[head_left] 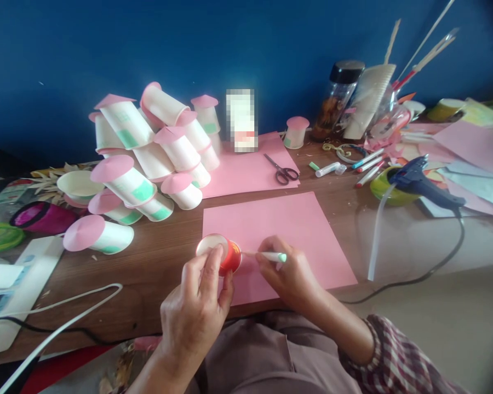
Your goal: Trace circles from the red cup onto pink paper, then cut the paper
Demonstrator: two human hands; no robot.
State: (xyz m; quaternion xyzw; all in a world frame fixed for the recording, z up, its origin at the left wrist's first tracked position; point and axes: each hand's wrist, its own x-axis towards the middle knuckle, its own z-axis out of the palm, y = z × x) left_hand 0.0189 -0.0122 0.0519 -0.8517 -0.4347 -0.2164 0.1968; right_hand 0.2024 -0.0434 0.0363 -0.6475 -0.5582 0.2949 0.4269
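My left hand (201, 290) grips a red paper cup (231, 257) with a pale inside, thumb and fingers closed on its near side. The cup is tilted over the left part of a pink paper sheet (296, 224). In my right hand (290, 273) is a marker pen (273, 256) with a white barrel and a green end. Its tip points left and lies close beside the cup; whether it touches the cup or the paper I cannot tell. Behind the sheet, black-handled scissors (285, 172) rest on more pink paper (234, 174).
White paper cups with pink cone tops (127, 180) are piled at the left. On the right lie a blue glue gun (419, 180), several markers (368, 158) and a jar (339, 98). A power strip (36, 268) with cables sits at the left edge.
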